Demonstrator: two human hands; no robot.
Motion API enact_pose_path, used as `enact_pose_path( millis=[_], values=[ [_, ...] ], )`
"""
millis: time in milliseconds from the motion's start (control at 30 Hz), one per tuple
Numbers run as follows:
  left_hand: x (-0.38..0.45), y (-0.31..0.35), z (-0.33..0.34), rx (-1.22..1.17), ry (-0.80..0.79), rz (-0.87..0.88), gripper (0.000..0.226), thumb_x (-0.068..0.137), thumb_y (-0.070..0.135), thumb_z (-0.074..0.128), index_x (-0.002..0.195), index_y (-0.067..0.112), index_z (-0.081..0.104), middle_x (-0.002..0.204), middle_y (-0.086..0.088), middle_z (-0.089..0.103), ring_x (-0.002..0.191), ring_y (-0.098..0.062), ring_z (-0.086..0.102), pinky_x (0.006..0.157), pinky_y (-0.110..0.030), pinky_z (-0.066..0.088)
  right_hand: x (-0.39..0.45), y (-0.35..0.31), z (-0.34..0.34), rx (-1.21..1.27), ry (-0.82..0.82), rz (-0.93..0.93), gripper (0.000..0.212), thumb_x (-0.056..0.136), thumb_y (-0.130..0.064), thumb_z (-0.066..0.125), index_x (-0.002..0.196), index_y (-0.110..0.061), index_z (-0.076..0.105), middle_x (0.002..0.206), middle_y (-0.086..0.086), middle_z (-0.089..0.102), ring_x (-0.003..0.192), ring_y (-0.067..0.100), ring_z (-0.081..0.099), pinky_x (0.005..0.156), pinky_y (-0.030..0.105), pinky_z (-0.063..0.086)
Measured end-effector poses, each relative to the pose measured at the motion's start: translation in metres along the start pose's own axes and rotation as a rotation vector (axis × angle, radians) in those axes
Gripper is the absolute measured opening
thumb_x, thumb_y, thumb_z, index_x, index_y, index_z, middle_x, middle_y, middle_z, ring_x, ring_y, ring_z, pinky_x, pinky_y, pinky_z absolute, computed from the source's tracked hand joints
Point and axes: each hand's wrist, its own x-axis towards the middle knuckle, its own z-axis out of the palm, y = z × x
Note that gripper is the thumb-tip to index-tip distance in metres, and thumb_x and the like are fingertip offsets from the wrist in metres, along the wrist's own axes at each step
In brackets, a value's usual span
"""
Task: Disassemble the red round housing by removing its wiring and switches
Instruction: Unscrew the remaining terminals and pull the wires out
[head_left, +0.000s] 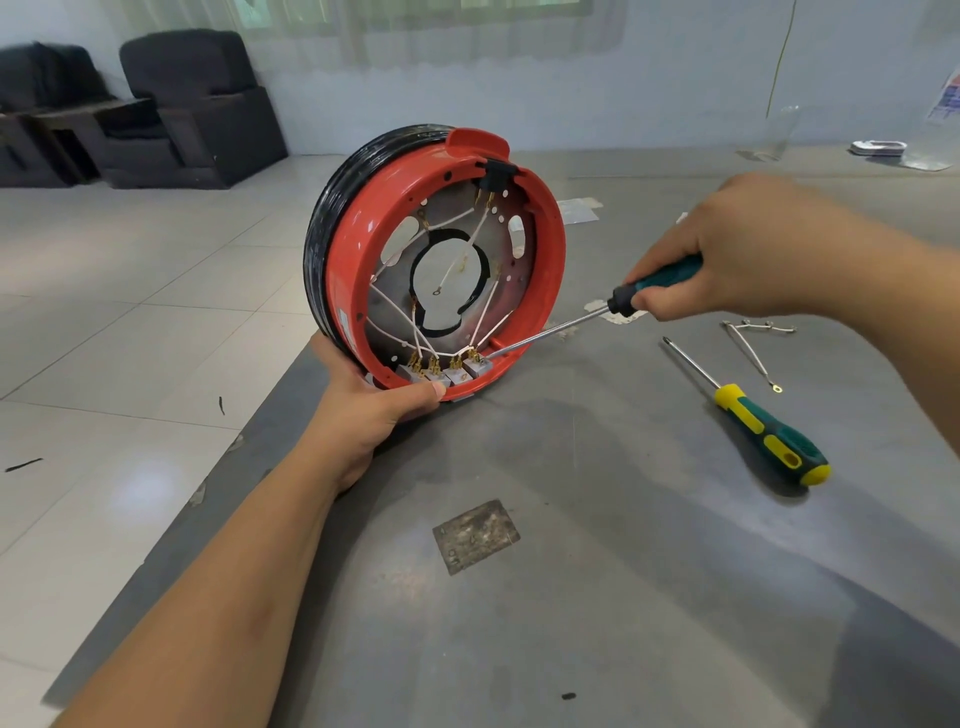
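The red round housing (347, 270) stands on its edge at the left side of the gray table (597, 571), close to the table's edge. Inside it, white wires (485, 322) cross over a silver plate and run down to a row of small gray switches (448, 373) at the bottom. The left hand (379, 410) grips the bottom rim, with the thumb by the switches. The right hand (727, 249) is curled around a screwdriver (587, 314). Its tip reaches in by the right-most switch; it may be touching it, but that is hard to see. A second screwdriver (763, 426) lies on the table to the right, beside a loose bit of wire (750, 348). The near part of the table is bare.
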Motion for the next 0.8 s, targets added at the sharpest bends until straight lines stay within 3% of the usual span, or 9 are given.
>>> enact_pose_path(
  millis=[100, 200, 367, 467, 667, 800],
  values=[
    [0.000, 0.002, 0.001, 0.012, 0.011, -0.010, 0.089, 0.060, 0.010, 0.094, 0.113, 0.050, 0.035, 0.128, 0.003, 0.057, 0.106, -0.028, 0.075, 0.078, -0.043, 0.065, -0.016, 0.002, 0.014, -0.013, 0.039, 0.029, 0.027, 0.077, -0.061, 0.055, 0.094, -0.057, 0.075, 0.052, -0.027, 0.056, 0.058, 0.002, 0.048, 0.049, 0.022, 0.029],
    [-0.001, 0.003, 0.003, 0.006, 0.013, -0.014, 0.089, 0.060, 0.010, 0.093, 0.112, 0.051, 0.035, 0.126, 0.002, 0.056, 0.104, -0.025, 0.076, 0.075, -0.042, 0.065, -0.031, 0.004, 0.029, -0.014, 0.100, 0.040, 0.031, 0.079, -0.057, 0.054, 0.100, -0.053, 0.076, 0.065, -0.012, 0.070, 0.058, 0.012, 0.049, 0.049, 0.023, 0.029],
    [-0.001, 0.003, 0.003, 0.020, 0.021, -0.017, 0.087, 0.066, 0.002, 0.093, 0.112, 0.047, 0.034, 0.129, -0.004, 0.055, 0.105, -0.032, 0.075, 0.076, -0.045, 0.065, -0.046, 0.004, 0.051, -0.022, 0.153, 0.052, 0.039, 0.081, -0.058, 0.050, 0.106, -0.047, 0.077, 0.082, -0.004, 0.076, 0.074, 0.027, 0.062, 0.057, 0.029, 0.047],
    [0.001, 0.003, 0.002, 0.016, 0.023, -0.021, 0.087, 0.071, -0.004, 0.091, 0.112, 0.047, 0.034, 0.129, -0.005, 0.054, 0.103, -0.026, 0.076, 0.075, -0.044, 0.065, -0.054, 0.005, 0.060, -0.021, 0.180, 0.052, 0.039, 0.084, -0.057, 0.048, 0.110, -0.049, 0.075, 0.085, -0.003, 0.076, 0.077, 0.028, 0.066, 0.062, 0.035, 0.054],
    [0.002, 0.002, 0.001, 0.007, 0.017, -0.011, 0.086, 0.072, -0.005, 0.089, 0.112, 0.046, 0.033, 0.133, -0.005, 0.053, 0.105, -0.027, 0.076, 0.076, -0.045, 0.065, -0.068, 0.000, 0.072, 0.008, 0.301, 0.031, 0.016, 0.085, -0.034, 0.073, 0.099, -0.036, 0.081, 0.069, -0.001, 0.069, 0.060, 0.032, 0.061, 0.051, 0.035, 0.051],
    [0.002, 0.000, 0.001, 0.008, 0.018, -0.004, 0.085, 0.074, -0.007, 0.087, 0.114, 0.043, 0.032, 0.134, -0.005, 0.053, 0.105, -0.028, 0.076, 0.077, -0.044, 0.065, -0.073, 0.002, 0.081, 0.024, 0.311, 0.038, 0.018, 0.088, -0.038, 0.068, 0.102, -0.038, 0.080, 0.067, 0.000, 0.068, 0.059, 0.031, 0.060, 0.051, 0.031, 0.048]
  ],
)
